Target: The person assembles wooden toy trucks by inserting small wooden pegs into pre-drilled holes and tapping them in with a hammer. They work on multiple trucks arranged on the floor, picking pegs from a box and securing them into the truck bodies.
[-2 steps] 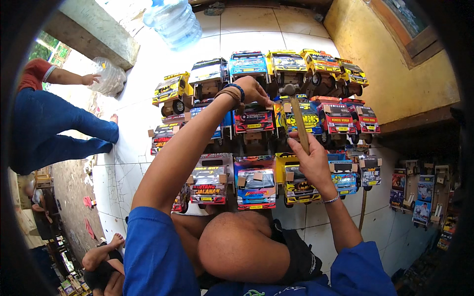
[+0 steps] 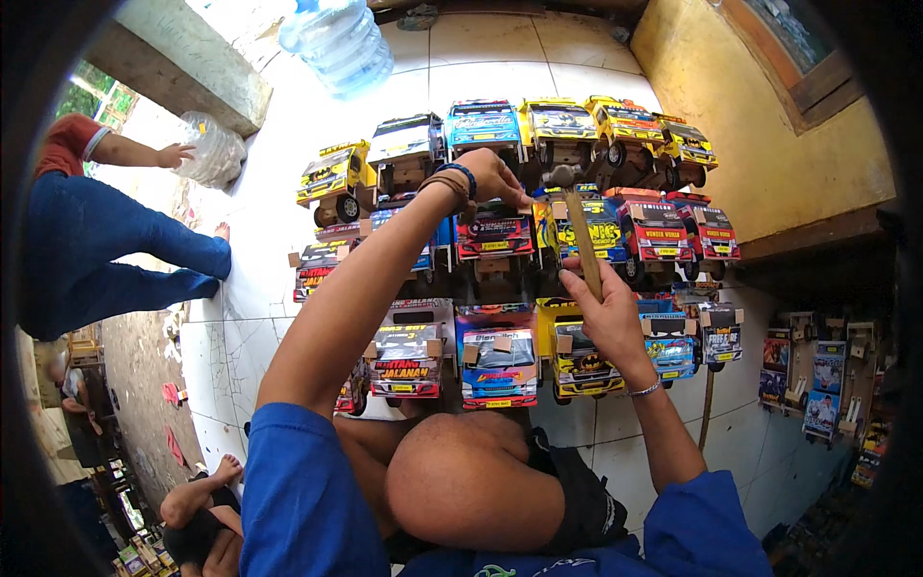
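My right hand [image 2: 611, 315] is wrapped round the wooden handle of a hammer [image 2: 585, 236], whose metal head is up, close to my left hand. My left hand [image 2: 492, 179] reaches over a red and black toy truck [image 2: 493, 234] in the middle row, with fingers pinched together at the upper right edge of its cab. What they pinch, if anything, is too small to make out. Beside it, partly behind the hammer, is a yellow and blue toy truck [image 2: 604, 231]. Small tan tabs stick out from the cab fronts of several trucks.
Nearest me stand a white and blue toy truck [image 2: 499, 368] and a yellow one [image 2: 579, 358]. A far row includes a light blue truck [image 2: 483, 125]. Beyond is a large clear water jug [image 2: 336, 48]. At left, a person in jeans [image 2: 115, 236] stands by a filled plastic bag [image 2: 210, 151].
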Demonstrator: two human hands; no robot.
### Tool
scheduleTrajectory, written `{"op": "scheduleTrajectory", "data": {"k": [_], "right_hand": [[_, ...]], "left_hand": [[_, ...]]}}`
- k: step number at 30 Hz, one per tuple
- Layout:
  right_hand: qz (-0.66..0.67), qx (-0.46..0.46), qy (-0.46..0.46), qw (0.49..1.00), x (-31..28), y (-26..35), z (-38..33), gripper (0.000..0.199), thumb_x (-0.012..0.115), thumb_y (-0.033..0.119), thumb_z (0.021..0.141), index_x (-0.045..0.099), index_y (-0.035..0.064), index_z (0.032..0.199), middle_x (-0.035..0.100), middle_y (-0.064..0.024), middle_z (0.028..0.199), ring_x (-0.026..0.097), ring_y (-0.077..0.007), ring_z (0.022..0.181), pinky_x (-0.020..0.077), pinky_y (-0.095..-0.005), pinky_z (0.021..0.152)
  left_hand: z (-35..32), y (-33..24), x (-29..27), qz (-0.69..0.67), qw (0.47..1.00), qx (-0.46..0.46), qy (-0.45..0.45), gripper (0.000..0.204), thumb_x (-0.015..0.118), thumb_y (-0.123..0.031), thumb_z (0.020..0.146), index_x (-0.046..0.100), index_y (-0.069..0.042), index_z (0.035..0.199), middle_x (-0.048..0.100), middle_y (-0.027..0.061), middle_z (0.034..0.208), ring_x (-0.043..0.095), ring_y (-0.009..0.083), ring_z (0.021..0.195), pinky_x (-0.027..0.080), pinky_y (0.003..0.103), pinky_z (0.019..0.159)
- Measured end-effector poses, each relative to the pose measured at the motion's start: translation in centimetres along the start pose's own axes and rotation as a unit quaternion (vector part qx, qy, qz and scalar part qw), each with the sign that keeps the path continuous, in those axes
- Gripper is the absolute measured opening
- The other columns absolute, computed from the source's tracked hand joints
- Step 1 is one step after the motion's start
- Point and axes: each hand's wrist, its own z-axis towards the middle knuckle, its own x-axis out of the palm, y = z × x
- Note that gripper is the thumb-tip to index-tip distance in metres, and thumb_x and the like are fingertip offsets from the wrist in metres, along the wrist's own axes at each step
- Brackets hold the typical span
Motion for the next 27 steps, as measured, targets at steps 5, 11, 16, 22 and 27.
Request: {"op": "scheduleTrajectory", "data": {"k": [5, 11, 16, 22, 27], "right_hand": [[-0.056, -0.037, 0.001, 0.998, -0.1, -0.7, 0.3, 0.033, 0.064, 0.026, 0.097, 0.060, 0.0009, 0.118, 0.063, -0.0001, 0.086, 0.058, -0.0083, 0.076, 0.0480, -0.0260, 0.069], [-0.092, -0.092, -0.014, 0.991, -0.2, -1.0, 0.4, 0.035, 0.061, 0.027, 0.098, 0.057, 0.0028, 0.123, 0.068, -0.0165, 0.081, 0.066, -0.0230, 0.071, 0.0481, -0.0362, 0.063], [-0.221, -0.189, -0.019, 0.957, -1.0, -1.1, 1.1, 0.048, 0.054, 0.020, 0.101, 0.042, 0.0165, 0.147, 0.066, -0.0205, 0.080, 0.064, -0.0358, 0.067, 0.0486, -0.0427, 0.060], [-0.344, -0.268, 0.010, 0.900, -2.0, -2.2, 2.1, 0.060, 0.056, 0.016, 0.098, 0.034, 0.0305, 0.152, 0.055, -0.0135, 0.067, 0.058, -0.0325, 0.058, 0.0482, -0.0467, 0.058], [-0.364, -0.310, -0.003, 0.878, -1.8, -2.7, 2.4, 0.063, 0.058, 0.015, 0.096, 0.034, 0.0307, 0.152, 0.052, -0.0102, 0.067, 0.057, -0.0287, 0.055, 0.0486, -0.0431, 0.053]], "left_hand": [[0.2, 0.2, 0.2, -0.011, 1.000, -0.002, -0.007, 0.045, 0.085, -0.051, 0.068, 0.080, -0.016, 0.095, 0.074, 0.0093, 0.100, 0.068, 0.0229, 0.096, 0.050, 0.035, 0.092], [0.1, 0.3, 0.2, 0.008, 1.000, -0.001, -0.022, 0.039, 0.085, -0.042, 0.070, 0.079, -0.015, 0.098, 0.075, 0.0087, 0.096, 0.069, 0.0217, 0.091, 0.051, 0.034, 0.088], [0.5, 0.4, 0.3, 0.004, 1.000, 0.000, -0.024, 0.033, 0.083, -0.033, 0.072, 0.079, -0.016, 0.099, 0.075, 0.0077, 0.095, 0.069, 0.0210, 0.089, 0.052, 0.034, 0.086], [1.0, 0.9, 0.6, -0.008, 1.000, -0.004, -0.020, 0.031, 0.084, -0.034, 0.073, 0.079, -0.017, 0.098, 0.075, 0.0074, 0.094, 0.069, 0.0203, 0.089, 0.052, 0.034, 0.086], [1.4, 1.0, 0.7, -0.015, 1.000, -0.007, -0.021, 0.036, 0.086, -0.042, 0.070, 0.080, -0.017, 0.095, 0.075, 0.0066, 0.094, 0.069, 0.0199, 0.089, 0.052, 0.034, 0.086]]}}
